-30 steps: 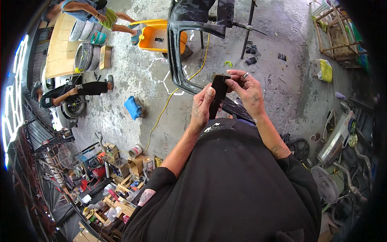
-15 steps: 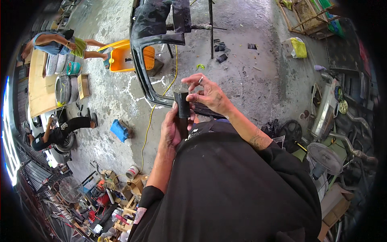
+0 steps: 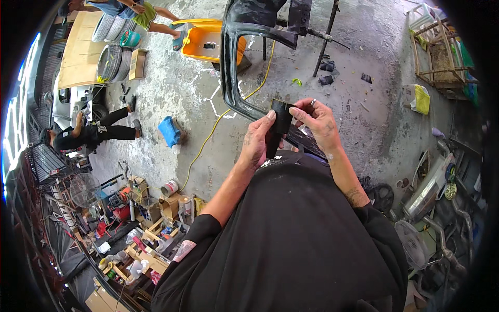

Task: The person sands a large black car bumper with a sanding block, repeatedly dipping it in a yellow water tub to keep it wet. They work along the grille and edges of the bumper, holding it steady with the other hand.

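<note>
A dark piece of sandpaper [image 3: 281, 118] is held up in front of my chest, just nearer to me than the lower corner of a black car door frame [image 3: 228, 83]. My left hand [image 3: 255, 141] grips its left side, thumb lying on the front and fingers behind. At its upper right edge my right hand [image 3: 321, 126] pinches it between thumb and fingers; a ring shows on one finger. The backs of the fingers behind the sheet are partly hidden. Beyond my hands the frame rests on a stand with dark metal legs [image 3: 326, 39].
A yellow tub [image 3: 195, 48] stands past the frame, and a yellow cable [image 3: 212, 136] crosses the concrete floor. Dark scraps [image 3: 326, 79] lie farther off. Two people are at the left, near stacked tyres [image 3: 110, 62]. Clutter lines the lower left; a fan [image 3: 411, 244] and exhaust pipes are at right.
The view has swung, so the scene sits farther right and my hands with it. The sandpaper now looks wider and flatter, and my right fingers have closed on its edge.
</note>
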`<action>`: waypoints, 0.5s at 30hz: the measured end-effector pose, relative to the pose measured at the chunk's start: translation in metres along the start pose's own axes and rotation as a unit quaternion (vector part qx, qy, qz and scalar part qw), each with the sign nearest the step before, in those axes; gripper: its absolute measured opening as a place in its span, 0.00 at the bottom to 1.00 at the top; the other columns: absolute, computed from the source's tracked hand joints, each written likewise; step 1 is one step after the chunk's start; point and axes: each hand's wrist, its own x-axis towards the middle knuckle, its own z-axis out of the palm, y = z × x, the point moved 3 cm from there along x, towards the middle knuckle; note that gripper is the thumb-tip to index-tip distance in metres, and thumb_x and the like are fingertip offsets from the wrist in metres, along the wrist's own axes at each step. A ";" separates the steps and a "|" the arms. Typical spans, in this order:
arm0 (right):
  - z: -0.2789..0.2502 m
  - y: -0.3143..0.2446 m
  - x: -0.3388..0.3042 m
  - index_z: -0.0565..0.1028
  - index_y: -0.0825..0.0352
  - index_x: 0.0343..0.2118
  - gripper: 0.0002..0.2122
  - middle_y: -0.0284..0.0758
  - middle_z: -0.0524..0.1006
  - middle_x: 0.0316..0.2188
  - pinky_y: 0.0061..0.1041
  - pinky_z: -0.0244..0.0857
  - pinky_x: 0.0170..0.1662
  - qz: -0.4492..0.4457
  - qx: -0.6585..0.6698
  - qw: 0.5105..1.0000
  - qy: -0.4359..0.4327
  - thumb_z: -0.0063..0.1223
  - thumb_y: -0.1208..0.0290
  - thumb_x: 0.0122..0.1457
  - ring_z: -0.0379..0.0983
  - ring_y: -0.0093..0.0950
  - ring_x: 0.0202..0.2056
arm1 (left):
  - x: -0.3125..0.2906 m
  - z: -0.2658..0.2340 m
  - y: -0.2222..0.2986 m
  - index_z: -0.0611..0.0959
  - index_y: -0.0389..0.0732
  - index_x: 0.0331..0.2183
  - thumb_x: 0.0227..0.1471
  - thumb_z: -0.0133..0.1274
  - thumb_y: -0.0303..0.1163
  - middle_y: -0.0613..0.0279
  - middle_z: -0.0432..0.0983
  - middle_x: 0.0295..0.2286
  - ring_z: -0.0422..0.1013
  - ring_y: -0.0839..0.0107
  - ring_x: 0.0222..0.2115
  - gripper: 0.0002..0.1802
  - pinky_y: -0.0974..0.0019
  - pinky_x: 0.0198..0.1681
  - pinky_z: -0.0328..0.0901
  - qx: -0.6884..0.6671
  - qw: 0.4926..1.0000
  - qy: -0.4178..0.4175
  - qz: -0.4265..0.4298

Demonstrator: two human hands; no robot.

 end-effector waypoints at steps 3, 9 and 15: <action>0.000 -0.001 0.001 0.80 0.67 0.42 0.10 0.26 0.81 0.33 0.18 0.72 0.38 0.009 0.020 1.000 -0.017 0.68 0.69 0.63 0.76 0.15 0.35 | 0.000 0.002 0.000 0.84 0.38 0.39 0.69 0.51 0.52 0.60 0.78 0.26 0.72 0.74 0.19 0.24 0.69 0.22 0.70 -0.028 1.000 0.007 -0.004; 0.000 -0.010 0.003 0.80 0.67 0.41 0.09 0.25 0.80 0.33 0.17 0.68 0.35 -0.001 -0.015 0.999 -0.042 0.67 0.69 0.64 0.74 0.13 0.33 | 0.000 -0.001 0.004 0.82 0.37 0.42 0.70 0.50 0.51 0.58 0.79 0.27 0.74 0.72 0.20 0.24 0.66 0.23 0.74 -0.043 0.998 -0.035 -0.042; 0.001 -0.010 0.005 0.80 0.68 0.42 0.11 0.25 0.80 0.33 0.16 0.67 0.35 0.001 -0.029 0.998 -0.050 0.68 0.68 0.63 0.73 0.13 0.33 | -0.006 0.005 0.009 0.80 0.36 0.45 0.72 0.47 0.49 0.56 0.80 0.29 0.76 0.70 0.21 0.23 0.67 0.23 0.76 -0.101 0.991 -0.045 -0.073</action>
